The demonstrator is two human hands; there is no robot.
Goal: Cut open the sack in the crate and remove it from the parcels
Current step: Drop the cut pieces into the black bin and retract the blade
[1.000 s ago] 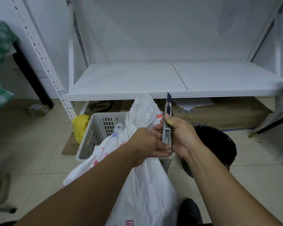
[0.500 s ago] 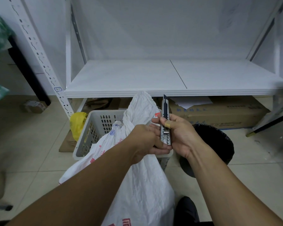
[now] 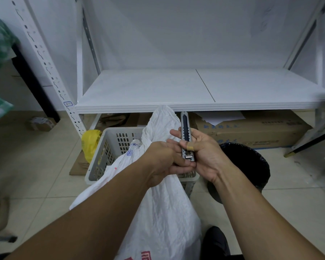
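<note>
Knife: the knife (image 3: 185, 132) is held upright with its tip toward the shelf (image 3: 148, 94), over the near right corner of the crate (image 3: 109, 147). This pose seems meant for setting the blade, not for cutting. Whether any blade is out cannot be told.

Right hand: the right hand (image 3: 204, 152) is closed round the knife's handle from the right. Its thumb, which wears a yellow plaster, lies across the body to steady it.

Left hand: the left hand (image 3: 163, 160) is curled, and its fingertips pinch the knife's lower end beside the metal slider. This is probably to work the slider while the other hand braces. It appears to grip no part of the sack.

Sack: the white sack (image 3: 163, 212) sits in the crate. Its crumpled top rises just left of the knife's tip, close under the shelf's front edge. Its body spills over the crate's near rim toward the floor. It lies directly behind and below both hands, close to them, and no cut shows in it.

Parcels: they are hidden inside the sack.

Step in hand: judged as readying the knife, with cutting not yet begun.

Next move: it likely calls for one hand to pull the sack cloth taut, away from the blade's path.

Nearby: a black bin (image 3: 246, 166) stands on the floor just right of the crate.
</note>
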